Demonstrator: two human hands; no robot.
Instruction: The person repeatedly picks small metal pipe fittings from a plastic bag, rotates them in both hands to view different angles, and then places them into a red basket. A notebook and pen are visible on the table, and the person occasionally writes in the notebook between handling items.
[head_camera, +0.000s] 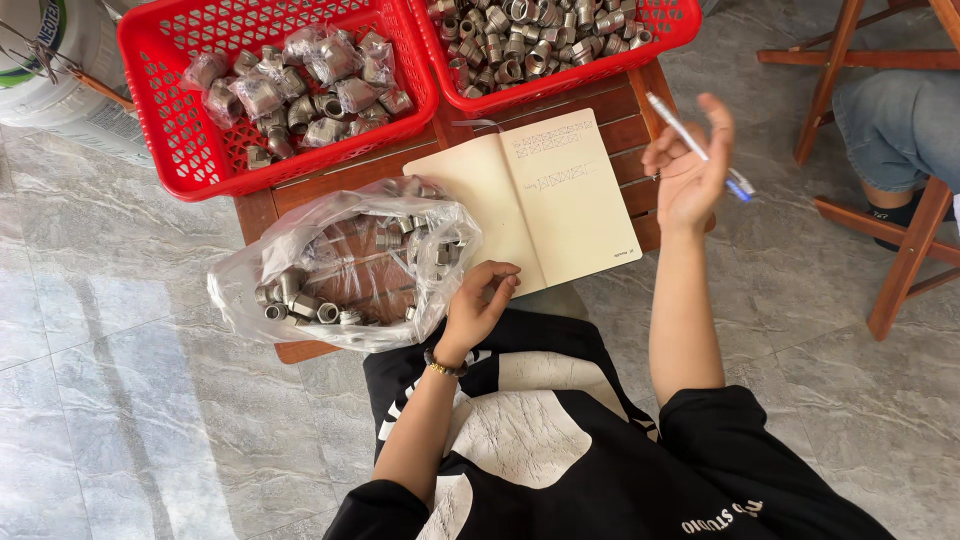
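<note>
Left hand: your left hand (478, 300) rests at the near edge of the open notebook (540, 200), fingers loosely curled, clamped on nothing, just beside the clear plastic bag (340, 262).
Right hand: your right hand (690, 165) is lifted over the table's right edge, fingers spread, with a white pen (690, 140) lying loosely across them; not a writing grip.
Hands: well apart, notebook between them.
Notebook: lies open on the wooden table (630, 125); right page has a few short handwritten lines near the top, the rest blank; left page blank.
Bag: open, crumpled, on the table's left part; grey metal pipe fittings (300, 300) inside, mostly at its near-left end.
Left basket: red plastic basket (165, 130) holds fittings packed in small clear bags (300, 85).
Right basket: second red basket (560, 88) is full of loose fittings (530, 40).
Done, by the look: some packets filled, some notes made.
Left, by the look: plenty; the loose pile is big, the big bag is not empty, and most of the page is unused.
Nearby: another person's leg (895, 120) on a wooden chair (900, 260), far right.
</note>
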